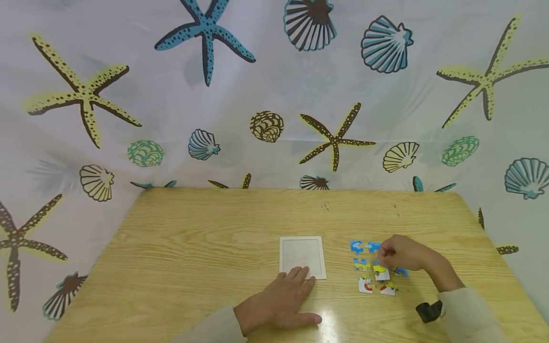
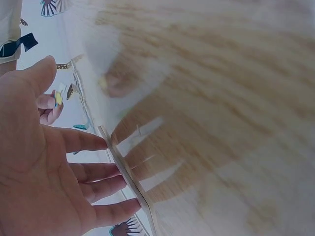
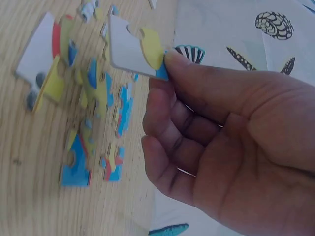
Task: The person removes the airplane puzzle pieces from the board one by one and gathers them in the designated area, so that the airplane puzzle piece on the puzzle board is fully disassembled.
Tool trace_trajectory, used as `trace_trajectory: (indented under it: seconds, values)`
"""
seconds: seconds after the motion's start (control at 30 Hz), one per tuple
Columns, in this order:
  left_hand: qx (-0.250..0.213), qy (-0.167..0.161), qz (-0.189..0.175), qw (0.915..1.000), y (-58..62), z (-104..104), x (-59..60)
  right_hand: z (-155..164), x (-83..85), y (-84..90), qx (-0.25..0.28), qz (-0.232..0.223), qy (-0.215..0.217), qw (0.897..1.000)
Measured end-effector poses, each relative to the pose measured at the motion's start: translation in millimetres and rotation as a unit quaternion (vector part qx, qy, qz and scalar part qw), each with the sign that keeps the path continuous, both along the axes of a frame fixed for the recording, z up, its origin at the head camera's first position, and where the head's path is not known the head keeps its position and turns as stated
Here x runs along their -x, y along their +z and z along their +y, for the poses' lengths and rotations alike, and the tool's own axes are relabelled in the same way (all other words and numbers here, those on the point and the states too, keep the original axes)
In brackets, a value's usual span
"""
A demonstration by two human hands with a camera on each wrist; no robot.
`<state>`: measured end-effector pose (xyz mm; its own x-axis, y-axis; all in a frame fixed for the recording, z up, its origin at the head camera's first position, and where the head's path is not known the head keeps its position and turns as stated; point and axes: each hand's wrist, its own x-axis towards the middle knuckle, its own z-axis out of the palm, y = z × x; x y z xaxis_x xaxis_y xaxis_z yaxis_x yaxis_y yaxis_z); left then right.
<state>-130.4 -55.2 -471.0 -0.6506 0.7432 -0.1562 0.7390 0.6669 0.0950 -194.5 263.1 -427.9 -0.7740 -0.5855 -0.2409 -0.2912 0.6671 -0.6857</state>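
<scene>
Between thumb and fingers my right hand [image 1: 405, 253] pinches a puzzle piece [image 3: 132, 46] coloured white, yellow and blue, lifted over the other pieces. Below it, several loose puzzle pieces [image 1: 365, 286] in blue, yellow, red and white lie on the table. My left hand [image 1: 280, 301] is spread flat, its fingertips on the lower edge of a square white puzzle frame [image 1: 323, 257]. In the left wrist view, the straight fingers [image 2: 101, 173] touch the frame's edge. The frame's inside holds no pieces.
A wooden table [image 1: 193, 238] spans the scene, its far edge against a curtain [image 1: 240, 157] printed with starfish and shells. A black strap end [image 1: 429, 312] sticks out by the right sleeve.
</scene>
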Motion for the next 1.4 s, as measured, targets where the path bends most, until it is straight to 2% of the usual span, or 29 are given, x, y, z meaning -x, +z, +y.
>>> trace_trajectory:
  seconds: [0.17, 0.4, 0.6, 0.8, 1.0, 1.23, 1.4]
  values:
    - [0.004, -0.001, 0.006, 1.0, -0.9, 0, 0.4, 19, -3.4, -1.7, 0.01, -0.019, 0.004, 1.0]
    - [0.003, -0.002, 0.017, 0.9999, -2.0, 1, 0.6, 38, -6.8, -7.0, 0.029, -0.077, 0.005, 0.997]
    - [-0.001, -0.001, 0.012, 0.9999, -2.7, 2, 1.6, 43, -12.3, -10.1, 0.009, -0.107, -0.015, 0.994]
    - [0.0, 0.0, 0.008, 1.0, -2.2, 2, 1.5, 45, -17.0, -14.3, -0.018, -0.073, -0.031, 0.997]
    - [0.0, 0.003, 0.001, 1.0, -1.2, 2, 0.6, 43, -20.6, -19.3, -0.059, -0.026, -0.07, 0.996]
    - [0.001, 0.006, 0.0, 1.0, -0.2, 2, -0.2, 41, -25.8, -21.7, -0.081, -0.014, -0.119, 0.989]
    - [0.002, 0.005, -0.007, 1.0, -1.0, 2, 0.1, 39, -28.3, -25.2, -0.099, -0.006, -0.138, 0.986]
